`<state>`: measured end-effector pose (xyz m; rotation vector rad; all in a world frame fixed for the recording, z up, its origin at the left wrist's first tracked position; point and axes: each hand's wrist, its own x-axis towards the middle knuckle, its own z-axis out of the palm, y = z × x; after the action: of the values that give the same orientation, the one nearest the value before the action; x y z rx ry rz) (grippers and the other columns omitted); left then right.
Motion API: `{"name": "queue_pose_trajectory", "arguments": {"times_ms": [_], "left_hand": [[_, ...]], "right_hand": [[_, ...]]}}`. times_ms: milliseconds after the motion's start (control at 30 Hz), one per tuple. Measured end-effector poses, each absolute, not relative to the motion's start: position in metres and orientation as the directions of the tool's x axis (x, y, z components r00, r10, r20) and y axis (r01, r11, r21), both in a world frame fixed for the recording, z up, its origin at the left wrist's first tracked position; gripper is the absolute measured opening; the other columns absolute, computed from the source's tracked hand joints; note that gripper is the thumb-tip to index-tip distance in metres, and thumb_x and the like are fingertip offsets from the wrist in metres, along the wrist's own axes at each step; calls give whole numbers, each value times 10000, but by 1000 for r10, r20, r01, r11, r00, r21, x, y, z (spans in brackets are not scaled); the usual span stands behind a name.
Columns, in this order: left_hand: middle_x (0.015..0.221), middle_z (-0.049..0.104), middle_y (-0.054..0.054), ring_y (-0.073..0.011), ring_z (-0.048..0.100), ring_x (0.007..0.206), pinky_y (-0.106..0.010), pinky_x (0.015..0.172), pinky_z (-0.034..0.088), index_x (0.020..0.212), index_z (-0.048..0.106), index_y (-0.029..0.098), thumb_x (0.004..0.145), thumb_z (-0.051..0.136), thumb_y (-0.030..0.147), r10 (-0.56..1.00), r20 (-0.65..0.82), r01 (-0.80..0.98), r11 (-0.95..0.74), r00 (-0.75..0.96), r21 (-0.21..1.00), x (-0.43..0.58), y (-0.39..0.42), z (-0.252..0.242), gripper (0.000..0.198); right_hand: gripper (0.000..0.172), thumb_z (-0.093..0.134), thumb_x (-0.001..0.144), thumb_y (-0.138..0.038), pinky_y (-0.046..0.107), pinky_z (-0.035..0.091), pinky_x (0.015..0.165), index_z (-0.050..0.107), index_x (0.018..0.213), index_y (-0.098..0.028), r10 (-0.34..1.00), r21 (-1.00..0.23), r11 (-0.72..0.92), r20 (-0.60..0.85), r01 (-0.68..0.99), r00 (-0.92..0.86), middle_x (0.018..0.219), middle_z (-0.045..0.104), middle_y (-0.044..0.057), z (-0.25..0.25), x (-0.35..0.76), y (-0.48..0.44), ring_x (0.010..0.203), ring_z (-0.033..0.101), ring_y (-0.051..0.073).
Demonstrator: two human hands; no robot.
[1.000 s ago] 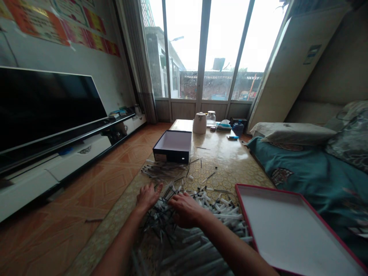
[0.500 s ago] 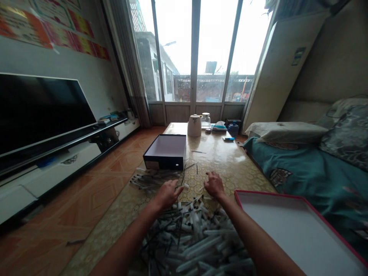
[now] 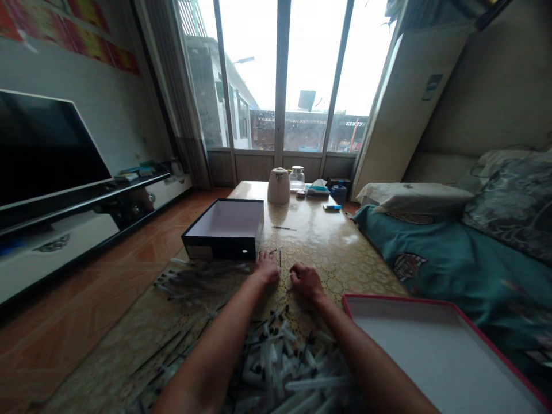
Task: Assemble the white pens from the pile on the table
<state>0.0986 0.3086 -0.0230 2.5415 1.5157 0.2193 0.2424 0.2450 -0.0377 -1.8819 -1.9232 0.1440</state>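
My left hand (image 3: 267,268) lies on the patterned table just right of the near corner of a dark open box (image 3: 222,247), its fingers spread beside a thin dark stick (image 3: 280,259). To its right, my right hand (image 3: 304,280) is closed with curled fingers low over the table; anything inside it is too small to name. Between and below my forearms lies a heap of clear plastic tubes and small dark-tipped pieces (image 3: 297,368). Thin dark sticks and tubes (image 3: 198,279) are gathered in front of the box, and more thin sticks lie near my left forearm.
A shallow white tray with a red rim (image 3: 399,298) lies at the right. Farther back on the table (image 3: 310,230) stand a beige kettle (image 3: 279,187), a glass jar (image 3: 297,179) and a tissue pack (image 3: 318,188). A bed or sofa with green cloth (image 3: 388,241) borders the right side.
My left hand has moved forward, closer to the box corner and its sticks. My right hand has shifted slightly. The view has turned a little to the right.
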Motion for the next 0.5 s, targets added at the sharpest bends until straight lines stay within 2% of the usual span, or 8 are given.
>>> {"name": "queue_pose_trajectory", "arguments": {"times_ms": [100,167,233,333,500], "left_hand": [[1191,521,-170,-271,444,1140,-371,944,319,1191,497,114,791,354,145,889,63,860,-456,454,229,99,303,-20,427],[1231,504,-128,-223,424,1162,-313,961,302,1229,464,153,785,352,106,884,81,855,-467,461,226,99,301,-18,460],[1297,450,-147,-236,366,1216,-330,993,263,1267,417,122,775,374,102,889,81,863,-457,450,215,99,299,-19,494],[1302,439,-198,-283,362,1220,-389,994,255,1230,448,71,780,410,164,888,37,867,-456,459,201,98,294,-23,461],[1260,495,-136,-262,423,1167,-374,954,310,1159,531,181,808,419,268,828,-12,812,-546,560,205,80,255,-15,379]], "right_hand": [[326,341,839,-155,255,367,883,602,1035,-177,970,-396,64,242,916,37,1036,624,63,-34,248,249,1003,532,169],[410,332,818,-108,271,318,953,528,1176,-146,970,-405,64,239,912,39,1168,567,81,-33,249,257,1116,465,174],[507,352,791,-85,296,269,1003,428,1289,-137,977,-407,76,213,910,14,1283,488,84,-33,247,265,1208,385,178],[541,418,793,-160,338,236,1033,381,1333,-176,990,-398,117,122,910,-73,1360,416,63,-37,240,271,1265,323,189],[547,437,843,-383,409,175,1059,383,1331,-143,978,-372,195,4,908,-209,1418,310,119,-38,230,241,1322,211,237]]}}
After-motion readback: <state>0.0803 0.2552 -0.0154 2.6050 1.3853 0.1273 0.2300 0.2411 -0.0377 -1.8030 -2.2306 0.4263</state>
